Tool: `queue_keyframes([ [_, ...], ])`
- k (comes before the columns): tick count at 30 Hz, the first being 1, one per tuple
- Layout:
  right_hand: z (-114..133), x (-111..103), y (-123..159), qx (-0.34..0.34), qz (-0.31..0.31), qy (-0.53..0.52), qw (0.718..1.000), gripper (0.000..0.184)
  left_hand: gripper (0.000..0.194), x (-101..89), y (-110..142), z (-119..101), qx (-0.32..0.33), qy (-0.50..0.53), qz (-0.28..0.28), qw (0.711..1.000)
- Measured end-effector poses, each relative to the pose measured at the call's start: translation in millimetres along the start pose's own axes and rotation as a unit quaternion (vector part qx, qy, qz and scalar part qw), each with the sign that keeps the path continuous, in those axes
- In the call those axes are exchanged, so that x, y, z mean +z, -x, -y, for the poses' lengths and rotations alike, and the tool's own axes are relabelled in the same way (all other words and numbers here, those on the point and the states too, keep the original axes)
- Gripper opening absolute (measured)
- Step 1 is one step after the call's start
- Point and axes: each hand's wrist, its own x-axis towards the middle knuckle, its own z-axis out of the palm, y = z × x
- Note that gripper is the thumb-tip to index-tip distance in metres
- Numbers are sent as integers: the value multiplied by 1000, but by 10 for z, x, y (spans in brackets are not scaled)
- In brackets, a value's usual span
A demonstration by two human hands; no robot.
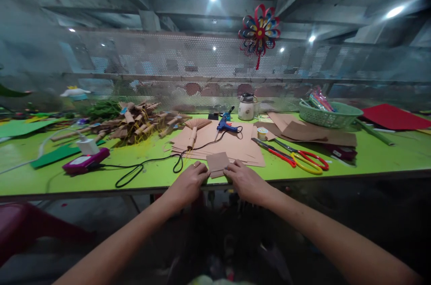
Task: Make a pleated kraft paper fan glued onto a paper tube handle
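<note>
A small piece of brown kraft paper (pixel 218 162) lies at the near edge of the green table, with a crease or folded strip along its near side. My left hand (pixel 191 181) is closed on its left near corner, fingers bent and a ring on one of them. On the opposite corner, my right hand (pixel 246 181) pinches the paper the same way. Just beyond lie larger brown paper sheets (pixel 247 146). On them rest a blue glue gun (pixel 226 125) and a pleated paper fan with a rolled handle (pixel 192 136).
Red-handled and yellow-handled scissors (pixel 303 159) lie to the right, near a green basket (pixel 330 116). On the left, a black cord runs from a purple power strip (pixel 85 161). Behind it are piled rolled paper pieces (pixel 138 123). A white jug (pixel 246 107) stands at the back.
</note>
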Motion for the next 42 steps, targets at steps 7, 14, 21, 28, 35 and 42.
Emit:
queue_keyframes([
  [7, 25, -3, -11, 20, -2, -10, 1000, 23, 34, -68, -63, 160, -122, 144, -62, 980],
  [14, 59, 21, 17, 28, -20, -32, 999, 28, 18, -41, -482, 119, -199, 107, 24, 974],
  [21, -273, 93, 25, 73, -108, -167, 977, 26, 15, -6, -449, 7, -206, 71, 48, 975],
  [28, -593, 15, -130, 74, -20, -161, 984, 18, 13, 3, -428, 17, -172, 73, 33, 982],
  [35, -571, 0, -180, 82, 15, -229, 970, 7, 14, 44, -406, 61, -127, 109, 15, 986],
  [42, -579, -108, -120, 109, 5, -291, 950, 13, 17, -80, -470, 107, -90, 174, 40, 980],
])
